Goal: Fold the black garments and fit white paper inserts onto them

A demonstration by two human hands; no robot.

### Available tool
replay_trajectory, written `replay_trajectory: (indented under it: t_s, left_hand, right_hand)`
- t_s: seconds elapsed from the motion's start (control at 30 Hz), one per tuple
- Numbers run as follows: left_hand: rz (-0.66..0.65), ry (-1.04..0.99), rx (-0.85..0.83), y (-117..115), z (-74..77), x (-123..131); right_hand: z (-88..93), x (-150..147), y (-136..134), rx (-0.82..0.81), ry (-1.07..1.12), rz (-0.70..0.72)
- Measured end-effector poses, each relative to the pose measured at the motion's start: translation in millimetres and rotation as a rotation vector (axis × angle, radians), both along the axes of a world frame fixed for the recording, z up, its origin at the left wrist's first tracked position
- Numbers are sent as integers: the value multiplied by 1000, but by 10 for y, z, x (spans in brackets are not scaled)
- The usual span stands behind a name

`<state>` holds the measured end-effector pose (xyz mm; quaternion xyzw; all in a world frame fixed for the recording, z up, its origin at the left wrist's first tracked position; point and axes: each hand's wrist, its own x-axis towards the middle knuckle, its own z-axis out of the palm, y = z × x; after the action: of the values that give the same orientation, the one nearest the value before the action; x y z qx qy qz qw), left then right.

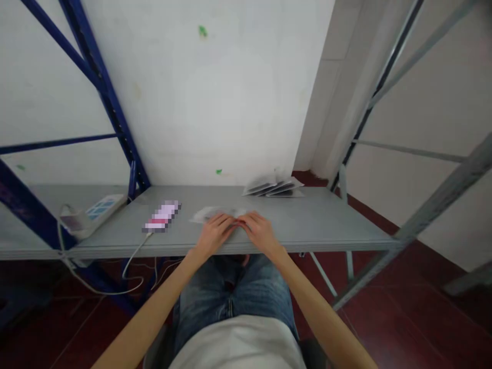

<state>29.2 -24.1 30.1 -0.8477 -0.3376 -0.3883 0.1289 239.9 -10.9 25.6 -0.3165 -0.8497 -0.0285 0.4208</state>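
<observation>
My left hand [214, 231] and my right hand [258, 230] rest side by side on the near part of a grey shelf board [315, 225]. Their fingertips meet over a thin, pale plastic packet [209, 212] that lies flat under them. Both hands press or pinch this packet; the exact grip is blurred. A pile of similar flat packets [273, 187] sits at the back of the shelf, to the right, by the wall.
A phone [162, 217] with a white cable lies left of my hands. A white power strip [96, 211] sits farther left. Blue rack posts [111, 102] rise at left, grey ones [423, 215] at right. The floor is dark red.
</observation>
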Motion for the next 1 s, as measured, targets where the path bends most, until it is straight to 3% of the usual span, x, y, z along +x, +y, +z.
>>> replay_trajectory:
  t_s: [0.1,0.23,0.53,0.83,1.0]
  left_hand:
    - [-10,11,4,1,-21,15]
    - [72,67,12,35,29,-43]
    - [198,55,-5,149,265,-415]
    - [222,125,-100,50,416,-352]
    - [226,124,-205,-20,425,-288]
  right_hand:
    - [-16,-18,-3,13,-13,9]
    - [-42,59,61,42,-24,-2]
    - [22,505,280,92,109,-207]
    - [-96,641,362,6,175,-388]
    - [-119,642,372,-36,198,-443]
